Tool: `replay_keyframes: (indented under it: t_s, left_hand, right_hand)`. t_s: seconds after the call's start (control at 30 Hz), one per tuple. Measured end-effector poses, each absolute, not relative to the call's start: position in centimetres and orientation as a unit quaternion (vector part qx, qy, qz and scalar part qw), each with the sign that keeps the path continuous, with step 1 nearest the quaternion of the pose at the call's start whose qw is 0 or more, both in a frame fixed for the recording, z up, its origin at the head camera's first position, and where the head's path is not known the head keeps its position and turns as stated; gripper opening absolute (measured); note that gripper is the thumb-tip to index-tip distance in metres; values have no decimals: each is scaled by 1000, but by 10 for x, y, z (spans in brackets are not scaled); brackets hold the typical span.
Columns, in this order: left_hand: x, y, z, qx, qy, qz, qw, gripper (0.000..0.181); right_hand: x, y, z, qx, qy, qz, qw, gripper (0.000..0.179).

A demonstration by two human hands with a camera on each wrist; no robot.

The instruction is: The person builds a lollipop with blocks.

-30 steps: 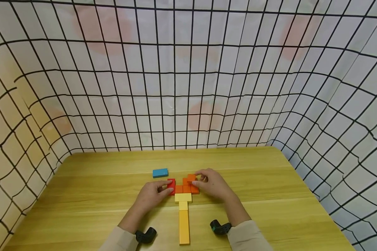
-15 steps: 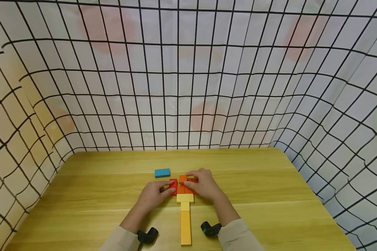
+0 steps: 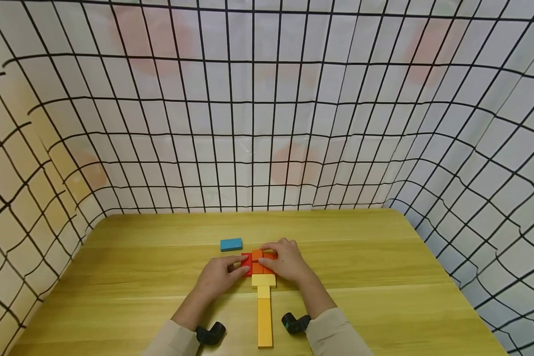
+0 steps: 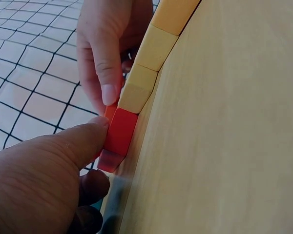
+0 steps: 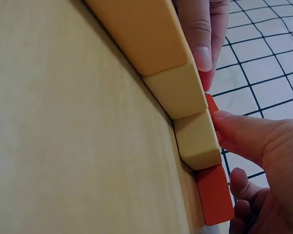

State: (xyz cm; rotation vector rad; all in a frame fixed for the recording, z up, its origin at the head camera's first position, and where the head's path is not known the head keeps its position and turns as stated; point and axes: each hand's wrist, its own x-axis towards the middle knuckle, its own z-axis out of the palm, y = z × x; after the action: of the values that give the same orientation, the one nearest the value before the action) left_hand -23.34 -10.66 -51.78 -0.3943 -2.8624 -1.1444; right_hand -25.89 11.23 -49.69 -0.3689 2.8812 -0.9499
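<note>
A red block lies flat on the table, and my left hand pinches it with thumb and forefinger on its top. My right hand pinches a small orange block right beside the red one. More orange blocks sit in front of it, partly under my right fingers. Against their near side lies a pale yellow block, then a smaller yellow block, then a long amber block. In the left wrist view the red block touches the yellow row.
A blue block lies apart, behind my left fingers. Black wrist cameras hang under both forearms above the wooden table. A black net over a pale sheet closes off the back and sides.
My right hand has moved left and lowered the small orange block from above the right orange blocks to a place against the red block. My left hand has stayed on the red block.
</note>
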Motion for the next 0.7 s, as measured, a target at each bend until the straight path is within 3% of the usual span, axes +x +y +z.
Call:
replay_keyframes:
  t_s: [0.53, 0.7]
  left_hand:
    - [-234, -107, -518, -130, -926, -354, 21, 37]
    - [-234, -107, -519, -132, -925, -355, 19, 37]
  right_hand:
    - [-259, 112, -497, -130, 947, -292, 31, 23]
    - [-262, 118, -497, -128, 942, -308, 34, 27]
